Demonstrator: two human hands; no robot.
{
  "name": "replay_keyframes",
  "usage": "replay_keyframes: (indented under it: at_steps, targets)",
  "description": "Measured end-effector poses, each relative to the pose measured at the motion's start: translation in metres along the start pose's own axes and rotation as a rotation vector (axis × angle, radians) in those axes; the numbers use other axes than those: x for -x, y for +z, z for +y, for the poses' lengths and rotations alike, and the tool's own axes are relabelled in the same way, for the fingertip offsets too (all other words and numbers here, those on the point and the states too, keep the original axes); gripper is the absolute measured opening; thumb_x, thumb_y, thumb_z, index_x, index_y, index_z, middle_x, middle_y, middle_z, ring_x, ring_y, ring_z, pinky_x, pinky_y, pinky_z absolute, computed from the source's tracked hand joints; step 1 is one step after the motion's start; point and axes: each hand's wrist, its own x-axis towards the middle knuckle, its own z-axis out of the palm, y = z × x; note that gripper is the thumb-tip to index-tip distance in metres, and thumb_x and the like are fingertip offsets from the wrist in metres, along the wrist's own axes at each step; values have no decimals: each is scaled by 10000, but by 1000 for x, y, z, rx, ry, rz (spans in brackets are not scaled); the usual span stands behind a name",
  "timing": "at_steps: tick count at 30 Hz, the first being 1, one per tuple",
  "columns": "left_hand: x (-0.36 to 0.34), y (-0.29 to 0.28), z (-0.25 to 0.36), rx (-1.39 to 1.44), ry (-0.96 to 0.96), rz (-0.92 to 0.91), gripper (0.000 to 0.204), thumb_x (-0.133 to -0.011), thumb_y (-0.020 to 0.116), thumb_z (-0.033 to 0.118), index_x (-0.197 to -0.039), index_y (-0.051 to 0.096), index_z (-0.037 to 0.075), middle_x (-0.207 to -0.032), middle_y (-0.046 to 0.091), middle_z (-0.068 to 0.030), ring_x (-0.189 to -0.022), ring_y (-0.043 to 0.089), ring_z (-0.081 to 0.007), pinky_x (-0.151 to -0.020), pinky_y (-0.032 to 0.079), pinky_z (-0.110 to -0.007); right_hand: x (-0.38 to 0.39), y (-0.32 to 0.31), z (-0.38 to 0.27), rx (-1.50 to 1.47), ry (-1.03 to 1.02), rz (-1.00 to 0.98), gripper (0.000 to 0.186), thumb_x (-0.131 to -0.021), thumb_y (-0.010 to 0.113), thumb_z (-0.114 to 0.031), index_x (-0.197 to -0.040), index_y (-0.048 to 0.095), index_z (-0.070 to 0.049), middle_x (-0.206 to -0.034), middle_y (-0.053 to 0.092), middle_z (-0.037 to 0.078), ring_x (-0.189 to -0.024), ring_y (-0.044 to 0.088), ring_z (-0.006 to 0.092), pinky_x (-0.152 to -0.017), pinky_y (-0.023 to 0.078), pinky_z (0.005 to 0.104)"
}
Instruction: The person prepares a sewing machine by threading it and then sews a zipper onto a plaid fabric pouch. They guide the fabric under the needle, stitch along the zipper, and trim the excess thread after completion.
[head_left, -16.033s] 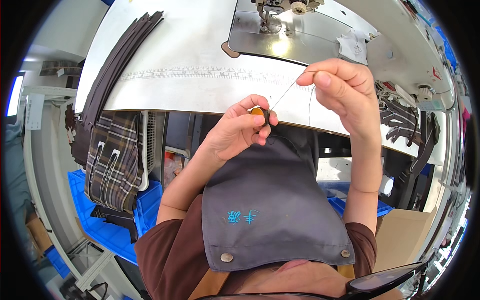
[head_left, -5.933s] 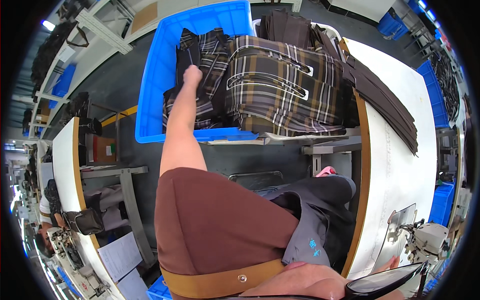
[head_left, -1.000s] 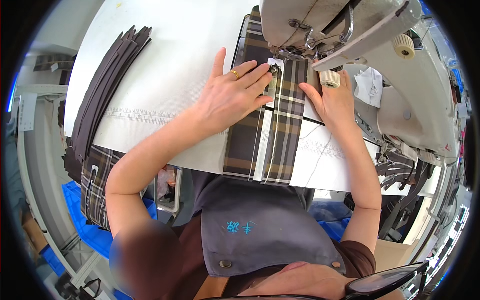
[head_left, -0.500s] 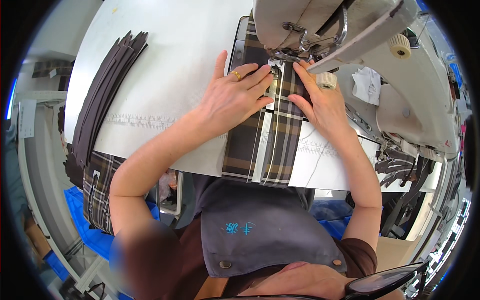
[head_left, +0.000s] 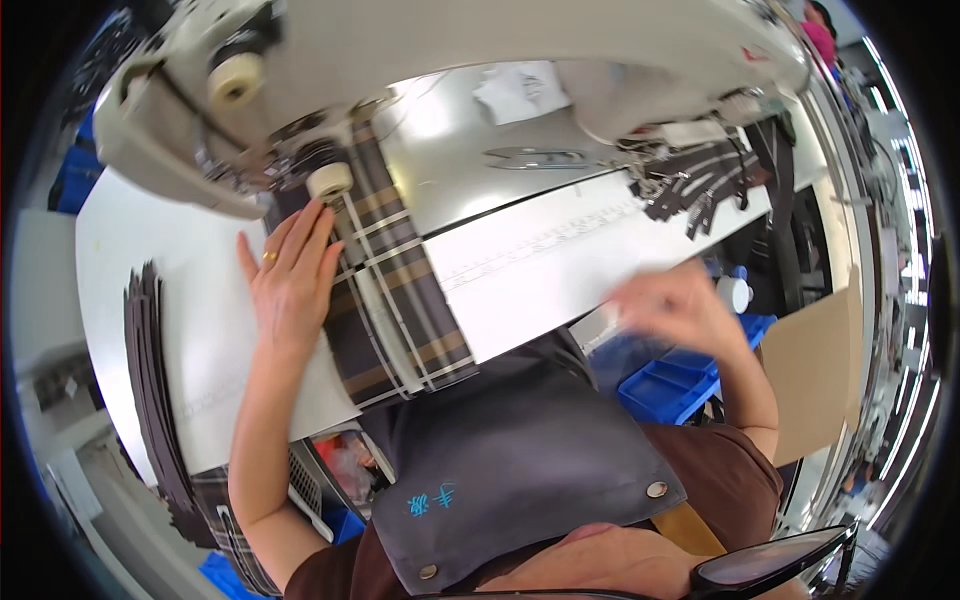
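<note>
Closest is a dark gray apron [head_left: 530,450] w/ blue stitching, over a brown shirt [head_left: 715,465]. To its R, a blue tray [head_left: 665,388] sits lower than the white counter [head_left: 540,265], & a tan cardboard box [head_left: 810,365] is just beside it. The R hand [head_left: 675,310] is up near the counter's front edge, well apart from the cloth. It's blurry, so can't tell if its fingers are apart or tog. The L hand [head_left: 290,285] lies palm down on the L side of the plaid cloth [head_left: 410,300], mid fingers close tog., thumb & pinky spread out. The cloth lies flat on the counter, near end at the front edge, far end under the big off-white sewing machine [head_left: 450,45]. A pile of dark strips [head_left: 150,365] is on the L. Past the cloth, on the R, there's a slim silver tool [head_left: 540,158], more dark strips w/ white bits [head_left: 695,180], & a white scrap [head_left: 520,92]. Way back, top R, is a person in pink [head_left: 820,38].
</note>
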Motion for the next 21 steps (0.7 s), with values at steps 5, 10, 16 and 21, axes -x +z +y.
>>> replay_keyframes:
  at_steps: [5, 10, 16, 21]
  targets:
    - [-1, -1, 1, -7, 15, -36, 302, -861, 599, 201, -1151, 612, 119, -1234, 566, 30, -1114, 521, -135, -1063, 204, -489, -8, -75, 82, 707, -84, 791, 164, -797, 591, -20, -944, 659, -45, -880, 615, 92, -745, 608, 277, -649, 486, 344]
    - [0, 2, -1, 13, 5, -55, 298, -879, 571, 184, -1168, 602, 119, -1243, 561, 22, -1122, 520, -144, -1065, 217, -459, -28, -103, 144, 672, -210, 729, 182, -791, 605, -6, -965, 652, -33, -919, 635, 82, -793, 621, 258, -710, 491, 294]
    - [-1, -2, 0, -8, 34, -29, 285, -876, 576, 165, -1153, 612, 113, -1229, 570, 4, -1111, 531, -153, -1064, 228, -436, -12, -102, 148, 495, -366, 915, 186, -822, 538, 70, -974, 624, 6, -1058, 647, 109, -846, 634, 170, -705, 483, 247]
    - [3, -19, 22, 308, 250, 23, 288, -839, 616, 108, -1126, 623, 82, -1169, 599, -55, -1091, 551, -178, -1044, 272, -421, 8, -56, 70, 170, -668, 951, 320, -766, 481, 173, -1016, 560, -10, -1087, 641, 149, -913, 638, 153, -719, 485, 221]
